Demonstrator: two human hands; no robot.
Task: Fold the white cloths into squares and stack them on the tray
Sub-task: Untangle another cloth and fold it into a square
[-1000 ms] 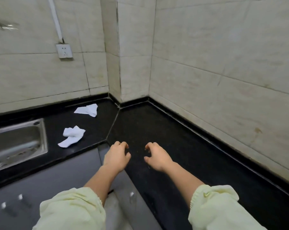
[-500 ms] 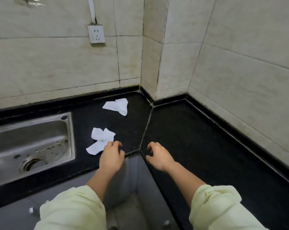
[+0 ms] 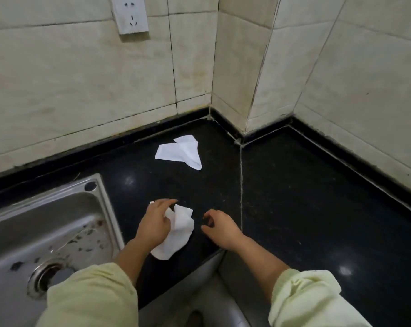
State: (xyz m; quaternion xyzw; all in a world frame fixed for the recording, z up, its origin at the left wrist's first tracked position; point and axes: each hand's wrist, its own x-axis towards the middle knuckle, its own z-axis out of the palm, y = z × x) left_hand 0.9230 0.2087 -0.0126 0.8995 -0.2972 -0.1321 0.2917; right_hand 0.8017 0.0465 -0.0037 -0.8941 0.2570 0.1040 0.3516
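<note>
Partly covered the crumpled cloth [image 3: 180,232] with left hand [image 3: 153,227], fingers [image 3: 162,204] loosely curled, grip unclear; long axis lower-left to upper-right; right hand [image 3: 219,228] just beside, curled, empty.

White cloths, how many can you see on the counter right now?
2. The near cloth lies by the counter's front edge, right of the sink, partly under the left hand. The far cloth lies back near the wall corner. More may be outside the view.

No readable text, label or number anywhere (surfaces all unmarked).
</note>
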